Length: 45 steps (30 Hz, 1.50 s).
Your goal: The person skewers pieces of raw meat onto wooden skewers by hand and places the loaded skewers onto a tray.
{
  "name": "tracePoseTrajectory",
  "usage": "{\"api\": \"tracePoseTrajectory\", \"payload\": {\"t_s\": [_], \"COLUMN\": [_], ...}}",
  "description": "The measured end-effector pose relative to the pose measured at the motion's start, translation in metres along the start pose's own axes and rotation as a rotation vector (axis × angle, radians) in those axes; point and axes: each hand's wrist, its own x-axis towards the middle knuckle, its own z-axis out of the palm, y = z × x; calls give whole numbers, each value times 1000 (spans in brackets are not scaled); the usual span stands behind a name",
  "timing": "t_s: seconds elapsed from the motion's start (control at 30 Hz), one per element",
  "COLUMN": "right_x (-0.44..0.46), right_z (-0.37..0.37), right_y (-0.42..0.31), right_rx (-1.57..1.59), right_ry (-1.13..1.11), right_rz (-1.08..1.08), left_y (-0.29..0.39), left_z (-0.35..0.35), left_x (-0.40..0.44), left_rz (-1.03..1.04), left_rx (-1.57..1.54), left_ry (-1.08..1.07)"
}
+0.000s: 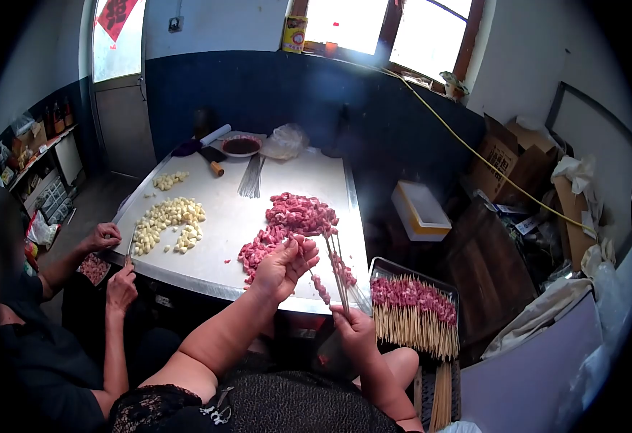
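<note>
My left hand (283,270) is raised over the near edge of the table, fingers pinched at the upper end of a thin skewer. Small pieces of meat (321,289) are threaded low on that skewer. Lower and to the right, my right hand (357,333) is closed around several thin skewers (341,278) pointing up, some with meat near them. Just beyond my left hand lies a heap of raw red meat chunks (298,215). To the right of my right hand, a dark tray (451,289) holds rows of meat skewers (413,307).
At left, a person's hands (121,285) work at the table edge beside pale chunks (168,220). Loose metal skewers (251,178), a cleaver (215,160), a bowl of dark liquid (242,146) and a plastic bag (285,141) lie farther back. A white box (420,209) stands right.
</note>
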Motion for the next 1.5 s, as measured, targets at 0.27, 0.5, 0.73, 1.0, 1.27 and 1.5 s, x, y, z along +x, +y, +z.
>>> {"api": "tracePoseTrajectory", "payload": {"t_s": [0.27, 0.5, 0.73, 1.0, 1.27, 1.5], "right_x": [-2, -6, -10, 13, 33, 17], "right_z": [-5, -10, -2, 11, 18, 30], "right_y": [0, 4, 10, 15, 53, 53], "right_rx": [168, 649, 385, 542, 56, 44], "right_ry": [-90, -144, 0, -18, -89, -70], "right_rz": [160, 438, 260, 474, 329, 321], "left_y": [-6, -14, -25, -37, -33, -54], "left_z": [-6, 6, -3, -28, -58, -55], "left_x": [3, 9, 15, 26, 63, 66], "left_rz": [-19, -79, -82, -201, -66, -117], "left_rx": [10, -11, 1, 3, 122, -28], "left_ry": [-39, -114, -184, -217, 44, 189]}}
